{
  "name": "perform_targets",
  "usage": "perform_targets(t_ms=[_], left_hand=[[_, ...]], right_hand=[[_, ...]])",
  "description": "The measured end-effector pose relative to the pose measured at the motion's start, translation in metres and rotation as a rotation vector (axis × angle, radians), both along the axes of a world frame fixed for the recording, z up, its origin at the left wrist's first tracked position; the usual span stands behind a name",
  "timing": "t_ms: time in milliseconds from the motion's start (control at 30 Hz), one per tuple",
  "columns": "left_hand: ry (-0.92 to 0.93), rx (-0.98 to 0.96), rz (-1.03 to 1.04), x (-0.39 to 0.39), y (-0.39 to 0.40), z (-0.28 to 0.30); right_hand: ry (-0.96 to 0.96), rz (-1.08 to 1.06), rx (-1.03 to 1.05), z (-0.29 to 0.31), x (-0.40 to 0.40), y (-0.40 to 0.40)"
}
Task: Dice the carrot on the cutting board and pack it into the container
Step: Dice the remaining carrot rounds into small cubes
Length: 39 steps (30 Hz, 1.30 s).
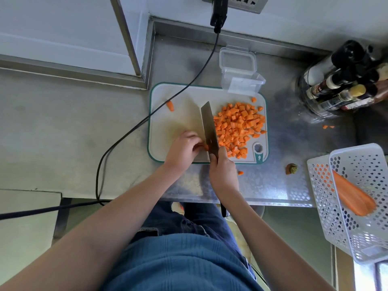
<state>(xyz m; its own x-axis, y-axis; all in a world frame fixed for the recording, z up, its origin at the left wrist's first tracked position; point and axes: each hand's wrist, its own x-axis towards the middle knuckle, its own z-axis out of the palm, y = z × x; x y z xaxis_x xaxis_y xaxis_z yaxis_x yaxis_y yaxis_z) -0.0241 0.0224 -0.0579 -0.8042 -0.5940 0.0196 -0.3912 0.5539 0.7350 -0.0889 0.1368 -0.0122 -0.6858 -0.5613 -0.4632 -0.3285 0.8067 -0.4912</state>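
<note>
Dozens of carrot cubes (239, 127) are lying heaped on the cutting board (178, 114), just right of the knife (210, 131). One last carrot stub (206, 147) is sitting against the blade's left face, where the left hand (183, 150) is pinching it with curled fingertips. The right hand (223, 171) is wrapping tight around the knife handle, nearer the counter edge. Beyond the blade tip, a clear container (245, 85) is standing open at the board's far corner, its lid (237, 59) flipped back. Far left of the grip, a carrot tip (170, 105) is lying alone. Well off to the right, a white basket (361, 198) is holding carrot peelings (352, 198).
</note>
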Motion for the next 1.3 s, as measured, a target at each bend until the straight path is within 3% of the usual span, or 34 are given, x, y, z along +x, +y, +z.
perform_targets(t_ms=[433,867,1033,1200,1300], left_hand=[[0.025,0.021,-0.018,0.001,-0.001,-0.003],[0.052,0.055,-0.007,-0.002,-0.001,-0.009],[0.063,0.037,-0.007,-0.001,0.0,-0.009],[0.055,-0.032,0.026,0.004,-0.009,-0.003],[0.021,-0.228,0.082,0.013,-0.037,0.001]], right_hand=[[0.024,-0.037,-0.07,0.004,0.003,0.002],[0.023,-0.011,0.085,-0.004,0.008,-0.006],[0.023,-0.009,0.051,0.002,0.003,-0.004],[0.046,-0.058,-0.05,0.007,0.007,0.005],[0.022,-0.069,-0.063,0.007,0.009,0.006]])
